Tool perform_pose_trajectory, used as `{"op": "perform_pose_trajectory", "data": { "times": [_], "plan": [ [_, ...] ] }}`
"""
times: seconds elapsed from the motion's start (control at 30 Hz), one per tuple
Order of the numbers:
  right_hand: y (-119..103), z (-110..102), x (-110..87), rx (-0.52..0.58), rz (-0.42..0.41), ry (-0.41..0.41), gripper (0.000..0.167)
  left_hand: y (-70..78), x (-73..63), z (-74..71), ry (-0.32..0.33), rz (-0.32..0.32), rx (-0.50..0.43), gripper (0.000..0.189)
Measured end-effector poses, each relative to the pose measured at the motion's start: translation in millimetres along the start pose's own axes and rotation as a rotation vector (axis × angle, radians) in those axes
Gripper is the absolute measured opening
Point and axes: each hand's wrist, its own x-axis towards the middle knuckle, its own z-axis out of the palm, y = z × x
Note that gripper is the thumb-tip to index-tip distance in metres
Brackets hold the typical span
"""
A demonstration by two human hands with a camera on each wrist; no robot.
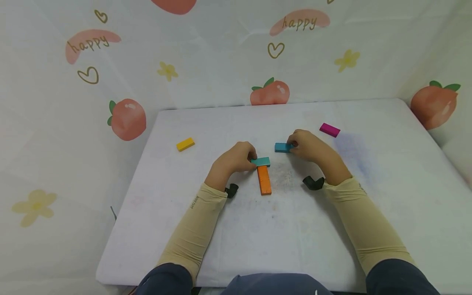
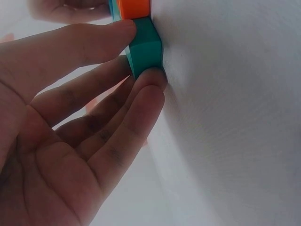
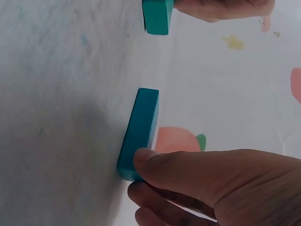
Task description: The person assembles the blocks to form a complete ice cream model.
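Dark-blue clothing [image 1: 276, 284] showed nearest the camera, and ahead of it two beige sleeves [image 1: 197, 229] reached over a white desk [image 1: 155, 246]. At the end of one, the left hand [image 1: 234, 159] had its fingers [image 2: 148, 110] clamped on the left end of a teal block [image 1: 262, 161], its thumb [image 2: 89, 41] pressing from the near side. Just to the right of those fingers and nearer the person lay an orange block [image 1: 264, 182], its far end touching the teal block's near side. Farther off and to the right of the left fingers, the right hand [image 1: 313, 149] pinched the right end of a blue block [image 1: 281, 148] between thumb and fingers; its free end pointed left from them, apart from the teal block. Beyond the right fingers, to their right, lay a magenta block [image 1: 330, 130], while a yellow block [image 1: 185, 144] sat well apart, left of the left fingers and slightly farther off. Beyond all the fingers hung a pale backdrop [image 1: 214, 53] printed with peaches [image 1: 128, 119].
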Motion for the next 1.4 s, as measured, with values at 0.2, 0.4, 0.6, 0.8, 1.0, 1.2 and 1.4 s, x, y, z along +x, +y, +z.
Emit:
{"op": "perform_pose_trajectory", "data": {
  "times": [0.2, 0.4, 0.6, 0.8, 1.0, 1.2, 1.4],
  "plan": [
    [-5.8, 5.9, 2.8, 0.001, -0.027, 0.010, 0.027, 0.1, -0.3, -0.2, -0.001, -0.006, -0.006, 0.024],
    [-12.6, 8.2, 2.7, -0.001, -0.032, 0.016, 0.028, 1.4, -0.8, -1.1, -0.004, -0.013, -0.003, 0.026],
    [-17.3, 8.9, 2.6, -0.009, -0.035, 0.005, 0.028, 1.9, -0.7, -1.3, -0.001, -0.014, -0.001, 0.026],
    [-20.3, 11.1, 4.3, 0.002, -0.020, -0.020, 0.029, 1.1, -0.8, -0.8, -0.002, -0.008, 0.002, 0.026],
    [-24.8, 12.6, 4.6, -0.005, -0.027, -0.028, 0.029, 0.8, -0.5, -0.5, -0.003, -0.006, 0.005, 0.026],
    [-28.5, 13.0, 3.9, -0.001, -0.028, -0.029, 0.030, 0.1, 1.3, -0.2, 0.002, 0.003, 0.013, 0.026],
    [-31.4, 15.9, 5.7, 0.010, -0.003, -0.047, 0.030, -0.6, 2.5, 0.8, 0.003, 0.015, 0.014, 0.025]
  ]
}}
